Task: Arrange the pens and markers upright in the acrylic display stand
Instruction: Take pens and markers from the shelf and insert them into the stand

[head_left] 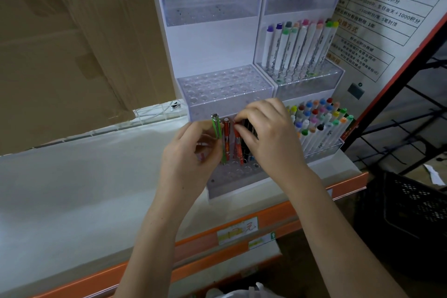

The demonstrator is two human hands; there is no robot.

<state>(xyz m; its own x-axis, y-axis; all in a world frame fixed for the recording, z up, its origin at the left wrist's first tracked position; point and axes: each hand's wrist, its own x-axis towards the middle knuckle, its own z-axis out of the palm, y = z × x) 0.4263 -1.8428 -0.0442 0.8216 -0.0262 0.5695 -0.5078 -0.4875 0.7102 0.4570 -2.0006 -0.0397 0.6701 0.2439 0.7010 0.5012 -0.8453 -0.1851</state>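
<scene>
Dim, soft focus, wide-angle bending at edges

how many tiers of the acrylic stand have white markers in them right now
2. White markers fill the right column's middle tier and its bottom tier. The hands hide part of the left bottom tier.

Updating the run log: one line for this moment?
left hand: grips green pen | right hand: pinches orange pen | stand: bottom-left tier

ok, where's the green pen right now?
Head view, center: the green pen stands in the bottom-left tier of the acrylic stand, pinched by the left hand, just left of the orange pens.
</scene>
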